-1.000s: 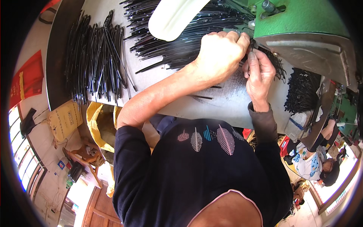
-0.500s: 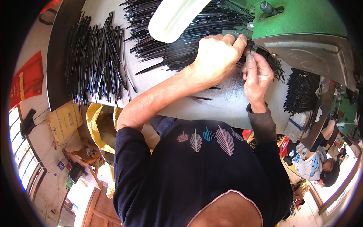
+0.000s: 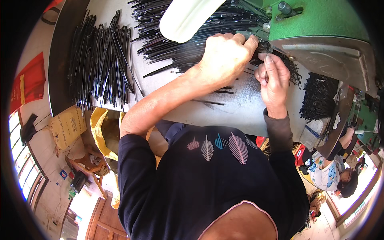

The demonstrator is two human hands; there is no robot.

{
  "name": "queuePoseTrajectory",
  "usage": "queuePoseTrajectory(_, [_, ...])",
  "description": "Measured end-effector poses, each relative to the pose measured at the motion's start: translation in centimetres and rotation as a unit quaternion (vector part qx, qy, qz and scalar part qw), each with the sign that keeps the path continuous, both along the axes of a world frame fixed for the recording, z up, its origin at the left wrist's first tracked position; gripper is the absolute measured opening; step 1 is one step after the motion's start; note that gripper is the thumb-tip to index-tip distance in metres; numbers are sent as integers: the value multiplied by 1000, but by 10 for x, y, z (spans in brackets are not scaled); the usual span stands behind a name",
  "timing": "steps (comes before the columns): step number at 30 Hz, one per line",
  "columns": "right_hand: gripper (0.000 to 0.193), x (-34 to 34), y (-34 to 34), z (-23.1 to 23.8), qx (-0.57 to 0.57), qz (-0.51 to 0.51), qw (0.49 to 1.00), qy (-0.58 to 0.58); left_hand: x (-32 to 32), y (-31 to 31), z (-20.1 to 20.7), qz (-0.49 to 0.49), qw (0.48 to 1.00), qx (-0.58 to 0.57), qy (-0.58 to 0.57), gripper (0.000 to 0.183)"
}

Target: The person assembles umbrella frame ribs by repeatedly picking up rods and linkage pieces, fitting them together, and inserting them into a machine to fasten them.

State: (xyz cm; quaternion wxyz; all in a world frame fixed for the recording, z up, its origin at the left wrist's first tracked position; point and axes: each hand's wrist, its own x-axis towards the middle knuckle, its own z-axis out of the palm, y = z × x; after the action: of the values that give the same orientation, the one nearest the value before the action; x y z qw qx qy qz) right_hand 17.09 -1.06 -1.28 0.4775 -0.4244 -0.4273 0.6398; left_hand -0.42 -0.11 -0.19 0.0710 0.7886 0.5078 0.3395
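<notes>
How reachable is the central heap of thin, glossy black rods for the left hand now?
Likely yes: the left hand is right beside the heap of thin, glossy black rods, whose near side looks unobstructed; the smooth, rounded white piece hides part.

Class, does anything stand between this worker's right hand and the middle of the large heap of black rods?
Yes. In this view, the left hand lies across the straight path from the right hand to the heap of black rods. A white object hides part of the heap, farther up the picture.
</notes>
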Motion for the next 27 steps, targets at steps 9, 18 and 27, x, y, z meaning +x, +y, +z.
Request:
queuePoseTrajectory(9, [23, 22, 13, 14, -113, 72, 991, 1, -12, 3, 25, -77, 988, -61, 122, 29])
queuePoseTrajectory(18, [27, 1, 8, 6, 36, 96, 978, -182, -16, -11, 27, -93, 990, -99, -26, 22])
queuePoseTrajectory(27, [11, 20, -28, 6, 26, 178, 981, -68, -63, 6, -12, 112, 993, 31, -4, 14])
